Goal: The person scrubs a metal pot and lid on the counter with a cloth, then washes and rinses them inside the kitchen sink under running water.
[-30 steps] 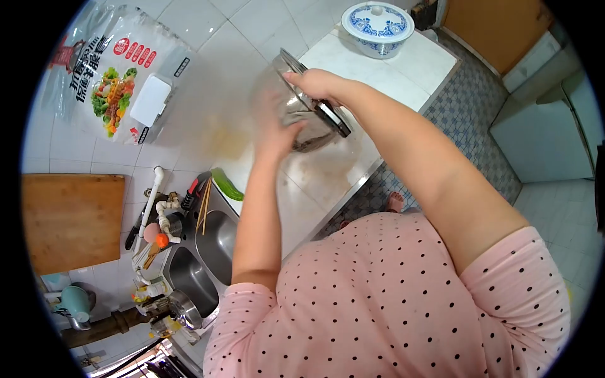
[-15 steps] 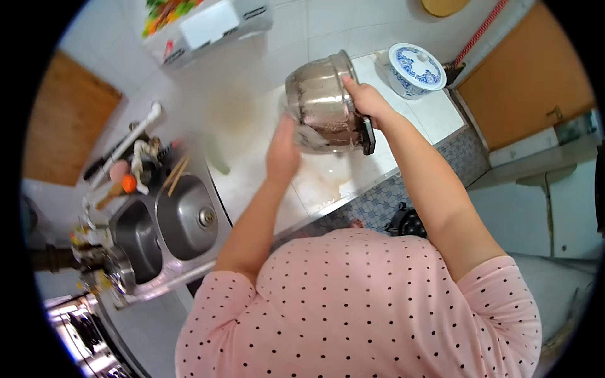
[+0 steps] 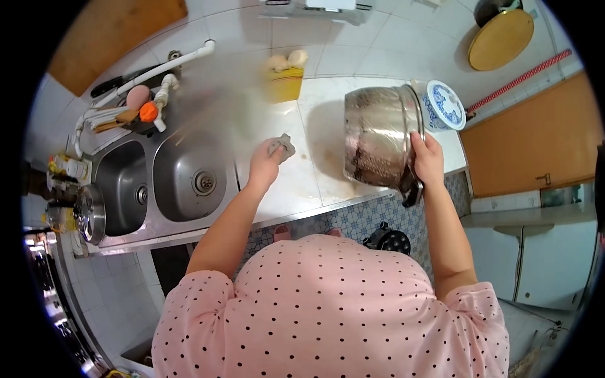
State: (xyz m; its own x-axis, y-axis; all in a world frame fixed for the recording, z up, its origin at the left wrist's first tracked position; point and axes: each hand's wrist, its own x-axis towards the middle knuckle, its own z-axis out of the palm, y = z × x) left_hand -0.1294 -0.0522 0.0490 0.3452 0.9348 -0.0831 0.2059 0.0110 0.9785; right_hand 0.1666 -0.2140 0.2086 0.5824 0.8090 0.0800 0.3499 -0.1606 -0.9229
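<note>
My right hand grips the rim of a large metal pot, which is tilted on its side with its base toward the left. The pot's surface looks wet and stained, and a black handle shows at its lower right. My left hand is closed around a crumpled grey cloth, held over the white tiled counter and apart from the pot. Brownish marks show on the counter between the two hands.
A double sink lies to the left, with pipes behind it. A yellow box stands at the wall. Right of the pot is a blue-and-white lidded bowl. A black dotted object sits on the floor.
The pot has moved right with my right hand. My left hand has left the pot's side and moved left with the cloth. The view has turned, showing more of the sink and yellow box.
</note>
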